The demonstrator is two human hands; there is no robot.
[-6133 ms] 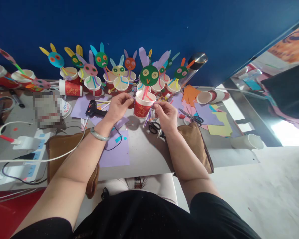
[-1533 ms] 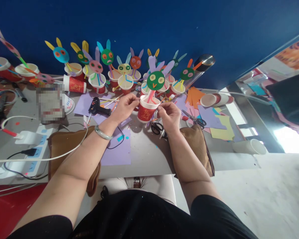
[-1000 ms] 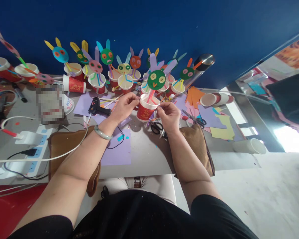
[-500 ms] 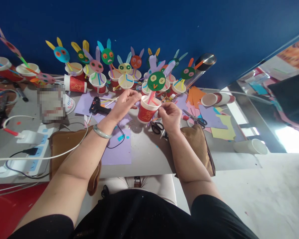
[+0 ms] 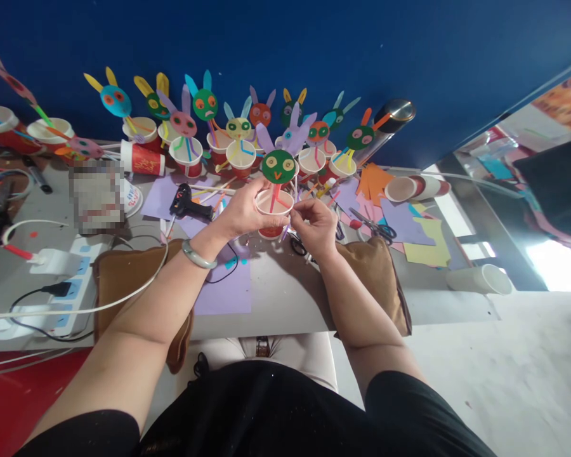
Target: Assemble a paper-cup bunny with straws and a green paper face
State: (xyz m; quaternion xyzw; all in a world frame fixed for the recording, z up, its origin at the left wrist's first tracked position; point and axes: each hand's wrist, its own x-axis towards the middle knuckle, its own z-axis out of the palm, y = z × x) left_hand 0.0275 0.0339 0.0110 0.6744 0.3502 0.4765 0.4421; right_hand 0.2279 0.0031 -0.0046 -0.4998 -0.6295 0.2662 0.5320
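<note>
A red paper cup (image 5: 269, 231) with a white inside stands upright before me. Out of it rises a bunny figure with a round green paper head (image 5: 278, 167), long purple ears and a pink-red straw body. My left hand (image 5: 248, 211) is closed around the cup's left side and front. At the right rim, my right hand (image 5: 315, 227) is pinched; whatever its fingertips hold is too small to make out. Black-handled scissors (image 5: 301, 244) lie partly hidden below the right hand. The hot glue gun (image 5: 190, 203) rests on paper to the left.
Several cups with colourful bunny figures, such as a pink-headed one (image 5: 183, 124), line the blue wall (image 5: 285, 38). Coloured paper (image 5: 404, 222) and more scissors (image 5: 375, 225) lie at right. A power strip (image 5: 73, 285) with cords is at left. Two brown cushions (image 5: 366, 273) flank the front.
My left hand has come in and closed around the cup, which has shifted left and a little nearer. My right hand has followed slightly left, still pinched by the rim.
</note>
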